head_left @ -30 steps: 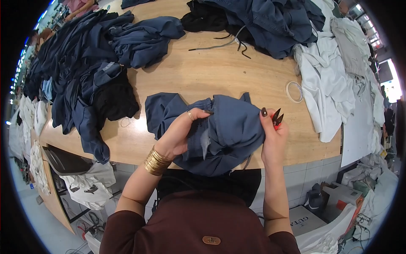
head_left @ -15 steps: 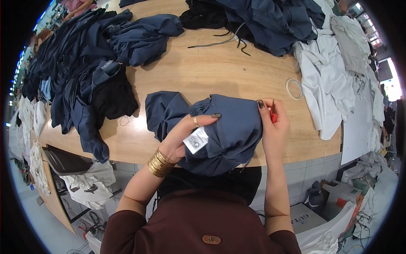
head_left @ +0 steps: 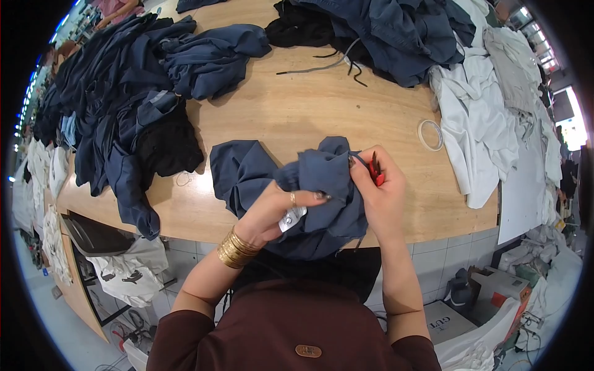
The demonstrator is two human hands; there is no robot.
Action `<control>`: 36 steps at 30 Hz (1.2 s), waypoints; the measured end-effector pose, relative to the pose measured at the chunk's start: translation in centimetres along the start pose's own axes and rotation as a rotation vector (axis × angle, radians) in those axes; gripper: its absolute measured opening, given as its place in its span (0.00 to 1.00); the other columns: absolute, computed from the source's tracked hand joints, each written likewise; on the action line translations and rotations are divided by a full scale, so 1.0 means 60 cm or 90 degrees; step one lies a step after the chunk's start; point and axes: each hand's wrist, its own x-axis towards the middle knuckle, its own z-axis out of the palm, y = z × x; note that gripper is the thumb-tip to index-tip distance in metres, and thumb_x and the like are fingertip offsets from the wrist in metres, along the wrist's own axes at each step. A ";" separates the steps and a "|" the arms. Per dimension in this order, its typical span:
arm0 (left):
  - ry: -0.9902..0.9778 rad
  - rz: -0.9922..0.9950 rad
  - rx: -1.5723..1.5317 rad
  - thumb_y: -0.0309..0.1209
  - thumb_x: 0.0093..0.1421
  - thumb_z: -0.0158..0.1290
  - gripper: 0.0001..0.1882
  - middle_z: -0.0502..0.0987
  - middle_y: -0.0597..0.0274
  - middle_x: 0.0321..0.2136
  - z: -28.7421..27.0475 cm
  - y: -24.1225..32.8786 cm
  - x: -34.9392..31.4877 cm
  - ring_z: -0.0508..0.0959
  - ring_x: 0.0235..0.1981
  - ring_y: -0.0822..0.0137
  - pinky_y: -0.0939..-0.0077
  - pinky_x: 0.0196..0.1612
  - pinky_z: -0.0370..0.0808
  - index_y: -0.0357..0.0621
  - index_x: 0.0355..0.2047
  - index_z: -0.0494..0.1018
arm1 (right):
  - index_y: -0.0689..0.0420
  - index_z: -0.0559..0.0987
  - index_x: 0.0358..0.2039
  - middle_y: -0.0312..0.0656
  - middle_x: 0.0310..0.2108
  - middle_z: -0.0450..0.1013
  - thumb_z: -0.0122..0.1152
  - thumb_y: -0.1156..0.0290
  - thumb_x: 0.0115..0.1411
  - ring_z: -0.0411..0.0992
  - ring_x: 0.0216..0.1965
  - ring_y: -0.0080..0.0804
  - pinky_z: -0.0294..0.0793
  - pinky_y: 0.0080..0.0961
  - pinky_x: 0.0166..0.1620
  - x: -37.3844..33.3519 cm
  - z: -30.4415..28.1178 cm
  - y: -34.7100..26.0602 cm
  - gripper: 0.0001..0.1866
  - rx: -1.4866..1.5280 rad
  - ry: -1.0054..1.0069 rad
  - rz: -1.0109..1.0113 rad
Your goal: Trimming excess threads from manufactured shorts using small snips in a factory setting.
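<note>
A slate-blue garment [head_left: 322, 175] with a gathered elastic edge lies bunched at the table's front, part of it hanging over the edge. My left hand [head_left: 272, 211] is closed on its left side, thumb on top by the gathered edge. A white care label [head_left: 292, 218] sticks out beside that hand, partly covered. My right hand [head_left: 382, 188] pinches the garment's right edge between thumb and fingers. The same hand also holds small red-handled thread snips [head_left: 376, 170], dark blades pointing away from me. The fingertips under the cloth are hidden.
Dark blue garments [head_left: 111, 93] are heaped at the left, with a black cloth [head_left: 167, 145]. More blue garments [head_left: 396, 37] with loose drawstrings lie at the far side. White fabric [head_left: 476, 136] hangs over the right edge, near a tape roll [head_left: 430, 135]. A person [head_left: 117, 11] is at far left.
My right hand has moved left and slightly nearer me with the snips, folding the garment's stretched panel into a bunch. My left hand has shifted slightly right, covering more of the label.
</note>
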 end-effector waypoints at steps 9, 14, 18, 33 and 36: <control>0.049 0.023 -0.067 0.22 0.55 0.48 0.12 0.76 0.57 0.37 -0.020 0.021 0.007 0.77 0.36 0.69 0.77 0.41 0.75 0.32 0.40 0.70 | 0.61 0.71 0.22 0.25 0.16 0.59 0.62 0.74 0.54 0.52 0.19 0.09 0.50 0.09 0.22 0.011 -0.020 -0.019 0.09 -0.009 -0.072 0.028; -0.033 -0.080 -0.326 0.23 0.54 0.48 0.09 0.76 0.59 0.35 -0.032 0.012 0.010 0.77 0.35 0.68 0.74 0.41 0.75 0.34 0.36 0.72 | 0.61 0.72 0.22 0.24 0.16 0.59 0.62 0.75 0.54 0.52 0.19 0.09 0.49 0.10 0.21 0.013 -0.021 -0.016 0.08 -0.035 -0.008 -0.023; -0.081 -0.095 0.086 0.22 0.50 0.57 0.32 0.71 0.58 0.47 -0.003 0.031 -0.016 0.72 0.46 0.67 0.75 0.50 0.68 0.35 0.55 0.60 | 0.61 0.72 0.22 0.24 0.15 0.58 0.62 0.75 0.53 0.51 0.18 0.09 0.48 0.10 0.21 0.017 -0.024 -0.015 0.08 -0.067 0.066 -0.080; 0.024 0.001 -0.098 0.34 0.61 0.48 0.18 0.73 0.60 0.44 0.015 0.020 -0.001 0.75 0.43 0.69 0.73 0.46 0.74 0.38 0.49 0.66 | 0.60 0.75 0.31 0.29 0.24 0.66 0.59 0.78 0.53 0.55 0.19 0.11 0.53 0.10 0.23 0.014 -0.043 -0.001 0.05 -0.159 0.167 -0.142; 0.050 -0.001 -0.121 0.35 0.62 0.48 0.18 0.73 0.59 0.43 0.012 0.018 0.002 0.75 0.42 0.68 0.72 0.46 0.74 0.38 0.49 0.66 | 0.58 0.76 0.36 0.29 0.25 0.64 0.62 0.78 0.51 0.56 0.22 0.11 0.52 0.09 0.23 -0.018 -0.031 -0.024 0.10 -0.117 0.040 -0.019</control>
